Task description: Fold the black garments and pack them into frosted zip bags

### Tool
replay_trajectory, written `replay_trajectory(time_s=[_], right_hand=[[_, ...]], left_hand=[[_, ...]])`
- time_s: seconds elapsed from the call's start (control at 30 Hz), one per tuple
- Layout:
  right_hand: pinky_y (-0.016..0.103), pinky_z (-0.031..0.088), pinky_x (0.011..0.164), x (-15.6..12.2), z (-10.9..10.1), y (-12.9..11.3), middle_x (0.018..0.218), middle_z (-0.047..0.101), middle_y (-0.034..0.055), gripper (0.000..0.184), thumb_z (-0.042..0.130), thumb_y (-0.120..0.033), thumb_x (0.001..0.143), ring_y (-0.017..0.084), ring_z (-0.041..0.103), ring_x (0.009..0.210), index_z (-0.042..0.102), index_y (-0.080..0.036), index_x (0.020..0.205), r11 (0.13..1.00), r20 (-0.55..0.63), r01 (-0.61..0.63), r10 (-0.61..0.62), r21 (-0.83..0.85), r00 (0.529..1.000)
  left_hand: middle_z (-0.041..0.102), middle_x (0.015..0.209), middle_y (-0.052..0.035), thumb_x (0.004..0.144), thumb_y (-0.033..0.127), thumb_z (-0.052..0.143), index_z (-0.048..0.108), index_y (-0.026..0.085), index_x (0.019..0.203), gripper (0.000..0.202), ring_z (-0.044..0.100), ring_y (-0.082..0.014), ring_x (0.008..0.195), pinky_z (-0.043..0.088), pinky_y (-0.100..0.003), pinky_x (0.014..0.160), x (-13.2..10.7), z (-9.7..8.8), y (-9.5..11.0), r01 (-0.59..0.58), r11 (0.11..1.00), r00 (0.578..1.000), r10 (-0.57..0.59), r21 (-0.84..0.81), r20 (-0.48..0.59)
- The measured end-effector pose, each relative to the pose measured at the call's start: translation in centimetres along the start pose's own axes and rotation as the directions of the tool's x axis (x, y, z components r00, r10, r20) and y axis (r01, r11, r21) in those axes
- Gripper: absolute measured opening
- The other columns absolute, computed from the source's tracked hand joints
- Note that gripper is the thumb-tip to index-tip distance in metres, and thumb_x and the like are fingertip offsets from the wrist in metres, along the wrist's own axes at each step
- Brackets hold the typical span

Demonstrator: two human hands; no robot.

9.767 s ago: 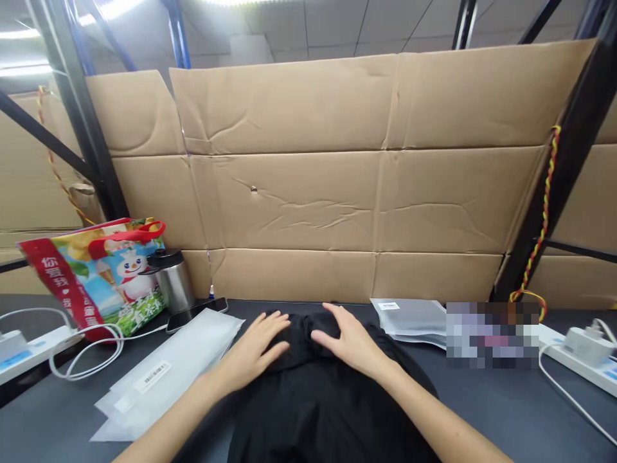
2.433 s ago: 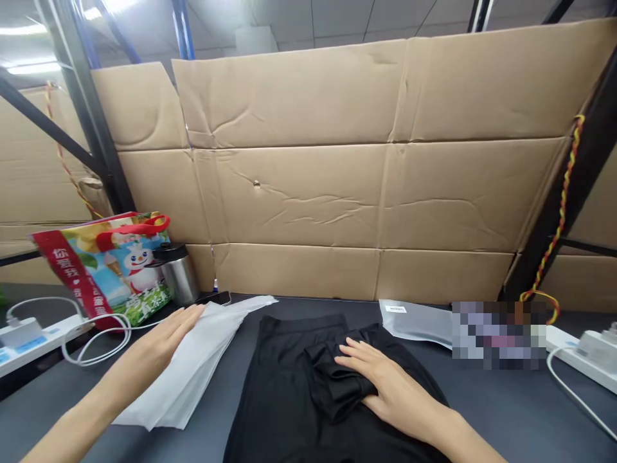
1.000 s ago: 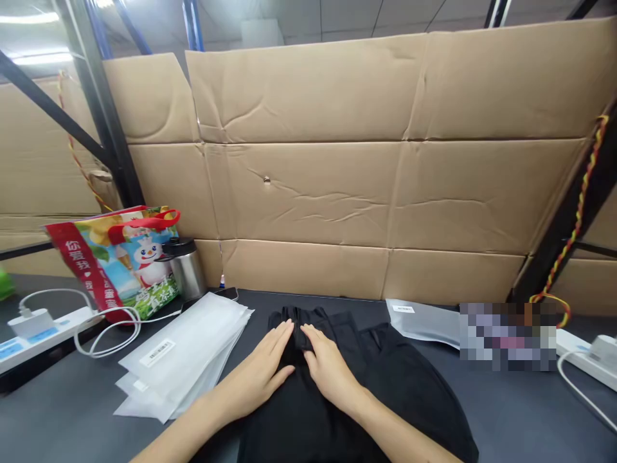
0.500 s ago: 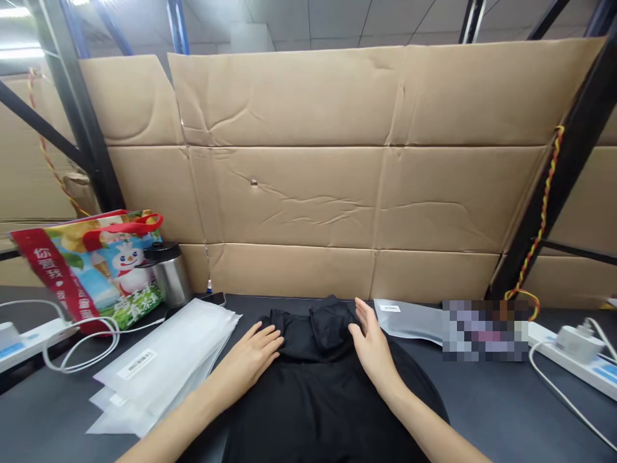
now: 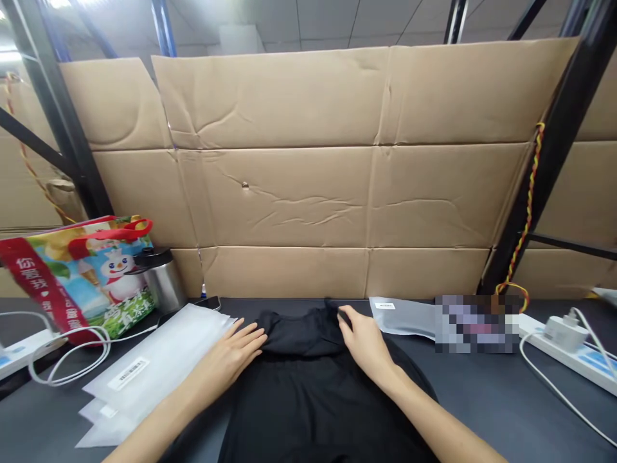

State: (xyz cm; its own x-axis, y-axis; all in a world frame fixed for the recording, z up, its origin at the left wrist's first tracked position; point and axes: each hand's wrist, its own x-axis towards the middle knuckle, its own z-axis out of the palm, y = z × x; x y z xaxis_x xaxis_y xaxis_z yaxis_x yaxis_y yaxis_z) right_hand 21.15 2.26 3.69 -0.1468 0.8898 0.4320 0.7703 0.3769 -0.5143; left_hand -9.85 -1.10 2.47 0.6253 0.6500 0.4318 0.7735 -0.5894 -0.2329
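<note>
As you face an upright sheet of brown cardboard [image 5: 289,193], a black garment [image 5: 308,399] lies on the dark tabletop [image 5: 506,402] directly before you, its far end folded over into a band, its near end running out of view. Your left hand [image 5: 238,347] lies palm down, fingers extended and slightly spread, at the left end of that band. Your right hand [image 5: 365,341] is at the opposite end, thumb and fingers curled at a raised edge; whether they pinch it cannot be told. To the left is a fanned stack of translucent bags [image 5: 168,344], with a steel flask [image 5: 166,283] and colourful shopping bag [image 5: 113,276] behind. To the right are a grey pouch [image 5: 407,318] and white power strip [image 5: 531,328].
</note>
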Motion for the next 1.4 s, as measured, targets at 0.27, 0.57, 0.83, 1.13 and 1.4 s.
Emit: replay_trajectory(time_s=[0.27, 0.57, 0.83, 1.13, 1.4], right_hand=[[0.037, 0.047, 0.077, -1.3, -5.4, 5.4, 0.107, 0.067, 0.0060, 0.033, 0.043, -0.037, 0.085, 0.026, 0.064, 0.093, 0.049, -0.026, 0.115, 0.990, -0.147, -0.128, 0.120, -0.050, 0.982], [0.049, 0.024, 0.106, 4.2, -2.1, 8.8, 0.129, 0.055, 0.0109, 0.035, 0.041, -0.039, 0.090, 0.030, 0.030, 0.134, 0.068, -0.018, 0.098, 0.986, -0.004, -0.004, 0.004, -0.164, 1.000], [0.048, 0.028, 0.102, 4.3, 0.5, 8.0, 0.097, 0.069, 0.0088, 0.002, 0.065, -0.021, 0.070, 0.033, 0.041, 0.127, 0.065, -0.019, 0.069, 0.997, 0.030, 0.011, -0.009, -0.079, 1.000], [0.031, 0.046, 0.083, 1.5, -4.2, 5.3, 0.098, 0.069, 0.0022, 0.014, 0.050, -0.033, 0.083, 0.018, 0.064, 0.093, 0.053, -0.024, 0.093, 0.976, -0.055, 0.070, -0.060, 0.204, 0.997], [0.038, 0.045, 0.092, -5.0, -10.9, 5.5, 0.108, 0.067, 0.0057, 0.029, 0.057, -0.043, 0.080, 0.026, 0.060, 0.102, 0.066, -0.029, 0.104, 0.928, 0.257, 0.014, -0.118, 0.373, 0.959]], left_hand=[[0.057, 0.131, -0.0025, 0.094, 0.038, 0.047, 0.054, 0.029, 0.128, 0.037, 0.049, -0.0263, 0.123, 0.030, -0.049, 0.109, -2.2, -1.0, 0.0, 0.173, 0.974, 0.980, -0.155, -0.145, 0.127], [0.060, 0.127, -0.0083, 0.090, 0.044, 0.042, 0.059, 0.017, 0.121, 0.044, 0.052, -0.0263, 0.120, 0.036, -0.042, 0.103, 3.6, 1.1, -3.8, 0.456, 0.803, 0.886, -0.449, -0.383, 0.115], [0.073, 0.101, -0.0027, 0.082, 0.041, 0.053, 0.067, 0.023, 0.091, 0.024, 0.066, -0.0264, 0.097, 0.049, -0.036, 0.087, 4.7, 2.5, -4.5, 0.488, 0.719, 0.864, -0.479, -0.495, 0.156], [0.070, 0.102, -0.0057, 0.083, 0.050, 0.052, 0.051, 0.022, 0.081, 0.028, 0.063, -0.0250, 0.101, 0.049, -0.035, 0.088, 3.0, -1.0, -2.4, 0.426, 0.548, 0.833, -0.549, -0.720, 0.074], [0.066, 0.086, -0.0004, 0.086, 0.043, 0.055, 0.057, 0.025, 0.080, 0.019, 0.064, -0.0231, 0.089, 0.052, -0.030, 0.079, -4.1, -7.8, 1.4, 0.479, 0.578, 0.858, -0.468, -0.661, 0.213]])
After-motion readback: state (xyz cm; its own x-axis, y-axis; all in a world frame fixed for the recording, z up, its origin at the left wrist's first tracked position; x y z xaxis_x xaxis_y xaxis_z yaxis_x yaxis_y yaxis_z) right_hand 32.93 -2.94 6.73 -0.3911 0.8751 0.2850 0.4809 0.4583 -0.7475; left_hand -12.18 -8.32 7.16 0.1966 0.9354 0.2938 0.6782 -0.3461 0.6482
